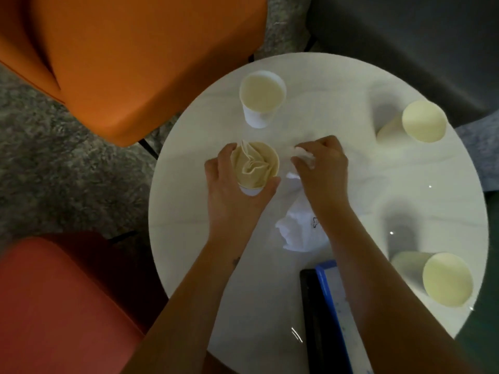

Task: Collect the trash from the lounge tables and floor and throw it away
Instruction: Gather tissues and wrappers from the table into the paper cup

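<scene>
Our left hand (232, 193) wraps the paper cup (273, 160), probably steadying it as a mini bin with a napkin (251, 164) stuffed inside, while our right hand (322, 171) pinches a crumpled tissue (305, 157) just beside it on the table (189, 211).

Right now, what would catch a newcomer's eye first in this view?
The hands at mid-table: the left hand grips a napkin-stuffed cup, the right hand pinches a white tissue. Three other cups stand near the rim of the round white table, and an orange chair fills the upper left.
</scene>
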### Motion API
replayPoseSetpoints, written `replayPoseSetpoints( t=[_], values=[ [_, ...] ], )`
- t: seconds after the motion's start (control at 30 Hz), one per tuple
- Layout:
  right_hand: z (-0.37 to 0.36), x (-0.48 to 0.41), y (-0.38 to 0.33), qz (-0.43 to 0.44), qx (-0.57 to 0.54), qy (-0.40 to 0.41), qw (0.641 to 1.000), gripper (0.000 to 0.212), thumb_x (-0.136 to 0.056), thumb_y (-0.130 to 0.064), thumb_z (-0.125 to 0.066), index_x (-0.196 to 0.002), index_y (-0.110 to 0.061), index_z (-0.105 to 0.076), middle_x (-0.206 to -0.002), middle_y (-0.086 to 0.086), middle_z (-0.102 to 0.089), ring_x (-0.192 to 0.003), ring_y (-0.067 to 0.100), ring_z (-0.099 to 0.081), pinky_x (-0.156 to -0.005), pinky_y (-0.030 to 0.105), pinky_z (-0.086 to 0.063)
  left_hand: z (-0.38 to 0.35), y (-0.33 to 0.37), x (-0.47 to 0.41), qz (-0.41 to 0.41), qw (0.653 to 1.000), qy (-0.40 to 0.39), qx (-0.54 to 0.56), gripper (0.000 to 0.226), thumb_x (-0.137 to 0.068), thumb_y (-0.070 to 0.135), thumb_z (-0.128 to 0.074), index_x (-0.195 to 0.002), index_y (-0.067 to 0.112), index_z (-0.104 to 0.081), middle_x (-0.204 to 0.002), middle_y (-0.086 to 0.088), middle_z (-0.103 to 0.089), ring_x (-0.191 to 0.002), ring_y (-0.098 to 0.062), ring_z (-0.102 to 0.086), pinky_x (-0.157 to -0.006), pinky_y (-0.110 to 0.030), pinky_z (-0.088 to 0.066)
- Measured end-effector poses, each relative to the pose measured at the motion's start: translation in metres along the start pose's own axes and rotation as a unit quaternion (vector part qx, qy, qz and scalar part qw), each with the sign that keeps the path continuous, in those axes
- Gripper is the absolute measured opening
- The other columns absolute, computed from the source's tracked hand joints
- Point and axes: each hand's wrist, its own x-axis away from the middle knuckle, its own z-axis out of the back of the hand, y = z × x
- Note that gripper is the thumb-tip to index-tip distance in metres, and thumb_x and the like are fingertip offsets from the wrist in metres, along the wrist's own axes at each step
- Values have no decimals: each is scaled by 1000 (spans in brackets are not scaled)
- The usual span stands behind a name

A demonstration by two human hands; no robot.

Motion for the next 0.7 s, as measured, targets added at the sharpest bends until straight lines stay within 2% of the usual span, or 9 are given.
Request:
replayPoseSetpoints(
  t=[0.07,0.13,0.2,0.3,0.37,0.43,0.53,0.63,0.7],
  values=[
    [9,10,-18,-26,-61,70,995,16,-78,-11,-70,-92,-4,-68,-86,10,-62,-69,10,-48,-63,6,-33,3,-1,-1,-15,999,-45,-23,85,-60,55,-68,-127,8,-44,-122,-9,-49,-93,2,-30,-77,10,-18],
    [14,20,-37,-57,-121,103,986,16,-75,-18,-73,-85,-11,-62,-70,-8,-57,-59,1,-48,-59,3,-35,8,-2,2,-32,997,-63,-14,88,-59,48,-75,-128,6,-42,-123,-10,-48,-104,-7,-35,-80,10,-18],
    [12,29,-53,-72,-133,95,984,17,-74,-23,-74,-75,-17,-58,-58,-14,-50,-55,0,-48,-55,7,-35,12,-3,4,-44,997,-62,-1,88,-57,34,-84,-128,2,-42,-121,-12,-50,-111,-19,-41,-83,5,-25],
    [1,37,-63,-82,-72,72,991,11,-70,-20,-76,-72,-15,-66,-65,-4,-59,-71,13,-49,-68,27,-42,18,-1,6,-66,996,-63,17,89,-52,18,-89,-125,-2,-44,-111,-10,-51,-100,-28,-54,-75,-18,-42],
    [-5,38,-65,-80,-35,82,993,11,-66,-15,-77,-71,-9,-70,-71,6,-62,-77,24,-47,-70,37,-40,21,-1,6,-68,994,-81,32,86,-52,16,-89,-124,-1,-45,-107,-8,-52,-93,-21,-54,-71,-9,-40],
    [-9,38,-67,-67,2,80,995,12,-65,-12,-77,-63,-5,-68,-63,10,-59,-71,29,-48,-65,34,-35,23,-1,4,-39,992,-106,48,81,-56,19,-86,-124,3,-45,-110,-8,-54,-90,-9,-47,-66,2,-35],
    [-11,35,-73,-42,88,81,992,19,-65,-3,-74,-51,-7,-61,-47,5,-52,-62,24,-43,-64,30,-24,23,-2,0,-42,991,-122,26,67,-63,18,-80,-120,4,-48,-105,-3,-55,-87,-7,-43,-64,-1,-35],
    [-10,38,-76,-4,160,70,985,20,-77,-12,-56,-58,-11,-64,-51,1,-54,-67,23,-43,-66,27,-12,22,-1,-3,-39,992,-123,12,57,-69,12,-75,-119,8,-49,-105,-1,-52,-85,-11,-47,-60,-7,-32],
    [-9,43,-77,28,198,33,979,27,-79,-21,-44,-64,-11,-64,-61,2,-59,-73,26,-48,-67,30,-16,20,-2,-4,-26,991,-132,-12,58,-75,14,-71,-126,13,-44,-114,-4,-51,-82,-7,-45,-59,-7,-32]
  ],
)
